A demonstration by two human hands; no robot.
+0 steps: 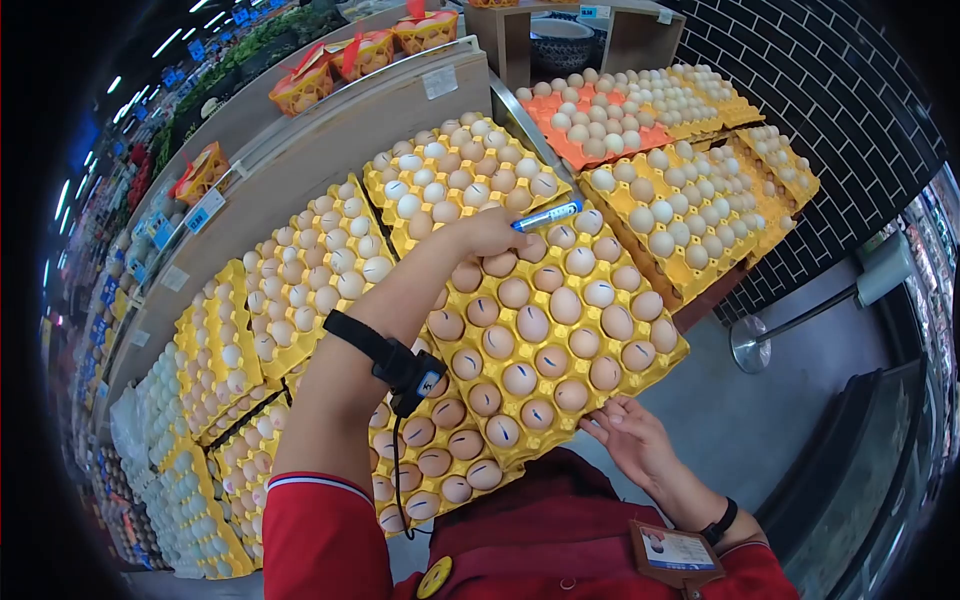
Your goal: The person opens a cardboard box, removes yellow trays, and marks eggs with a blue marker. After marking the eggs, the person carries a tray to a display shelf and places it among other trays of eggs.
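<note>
My left hand (495, 232) reaches over the eggs from the left, its fingers closed round a blue and white marker pen (548, 215). Under it lies a yellow egg tray (655, 372) of brown and pale eggs, many with short blue strokes. At that tray's near right edge is my right hand (630, 437), its palm partly turned up, its fingers loosely bent and apart, the fingertips close to or touching the rim. Another yellow tray of marked eggs (435, 462) sits lower left, partly hidden by my left arm.
More egg trays (320, 255) fill the sloping display to the left. At the right are an orange tray (570, 150) and stacked yellow trays (690, 275). Egg baskets (365, 55) stand on the upper ledge. A metal post base (750, 343) is on the floor.
</note>
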